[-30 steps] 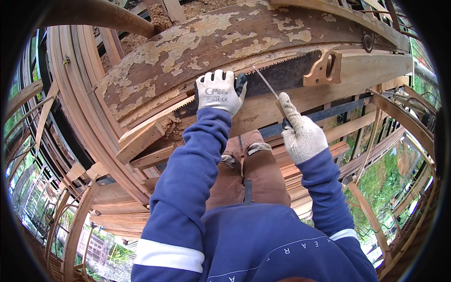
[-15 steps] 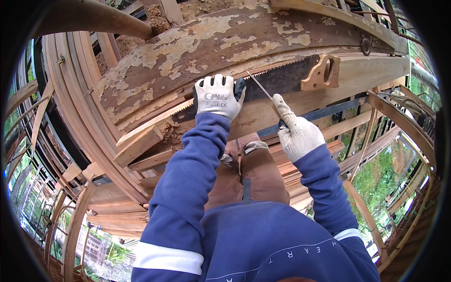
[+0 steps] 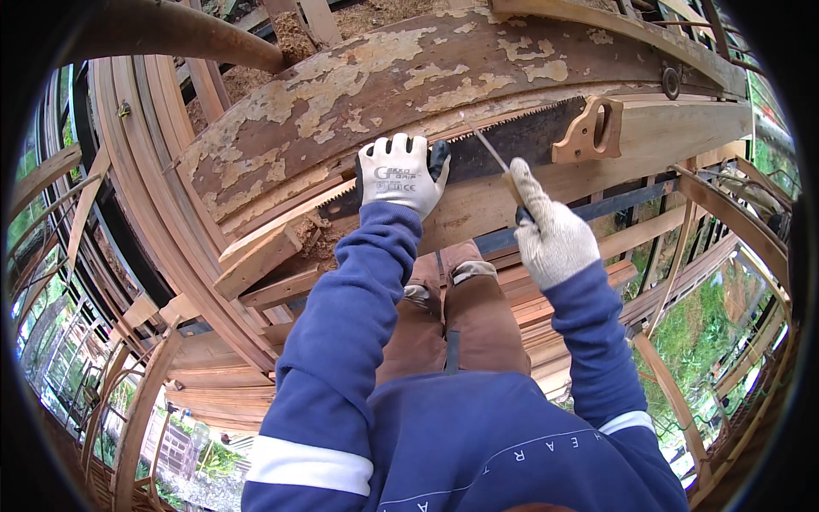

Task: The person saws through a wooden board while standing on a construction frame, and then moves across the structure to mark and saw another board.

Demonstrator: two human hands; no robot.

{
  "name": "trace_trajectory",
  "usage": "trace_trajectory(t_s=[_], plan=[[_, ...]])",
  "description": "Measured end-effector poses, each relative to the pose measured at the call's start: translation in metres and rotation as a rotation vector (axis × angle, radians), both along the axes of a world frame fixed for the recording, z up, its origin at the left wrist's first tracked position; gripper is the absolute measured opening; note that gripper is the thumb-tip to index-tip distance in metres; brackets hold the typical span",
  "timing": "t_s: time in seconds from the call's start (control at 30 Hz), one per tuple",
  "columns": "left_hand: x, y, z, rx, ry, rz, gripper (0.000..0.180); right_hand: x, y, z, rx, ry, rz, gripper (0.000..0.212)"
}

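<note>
A hand saw with a dark blade and a wooden handle lies flat on a pale wooden plank, its teeth facing a curved beam with flaking paint. My left hand, in a white glove, presses down on the blade near its narrow end. My right hand, also gloved, grips a thin metal file by its wooden handle. The file's tip rests at the saw's toothed edge, about mid-blade.
Curved wooden ribs and slats surround me on the left and below. My knees in brown trousers are under the plank. A rusty pipe runs at top left. Grass shows far below on the right.
The file's tip has moved along the teeth toward the saw's handle. My right hand shifted slightly right and up. My left hand stays pressed on the blade.
</note>
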State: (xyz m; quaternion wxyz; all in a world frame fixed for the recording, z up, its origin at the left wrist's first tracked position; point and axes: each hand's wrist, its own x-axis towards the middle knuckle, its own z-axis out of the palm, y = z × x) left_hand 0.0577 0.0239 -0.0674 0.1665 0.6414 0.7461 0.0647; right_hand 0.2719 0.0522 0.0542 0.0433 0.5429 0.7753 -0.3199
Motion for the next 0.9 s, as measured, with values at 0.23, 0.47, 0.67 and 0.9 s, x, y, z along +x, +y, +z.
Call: trace_trajectory(t_s=[0.23, 0.47, 0.67, 0.9], plan=[[0.001, -0.002, -0.005, 0.037, 0.007, -0.004, 0.034, -0.003, -0.014, 0.021, -0.116, -0.149, 0.014, 0.068], [0.001, -0.002, -0.002, 0.025, 0.002, -0.002, 0.034, -0.002, -0.009, -0.001, -0.065, -0.136, 0.055, 0.075], [0.001, -0.001, -0.002, -0.021, 0.008, -0.008, 0.032, -0.028, 0.015, -0.030, -0.066, -0.113, 0.064, 0.068], [0.000, -0.003, -0.004, 0.089, -0.053, 0.050, 0.035, -0.031, 0.015, -0.033, -0.008, 0.228, -0.111, 0.067]])
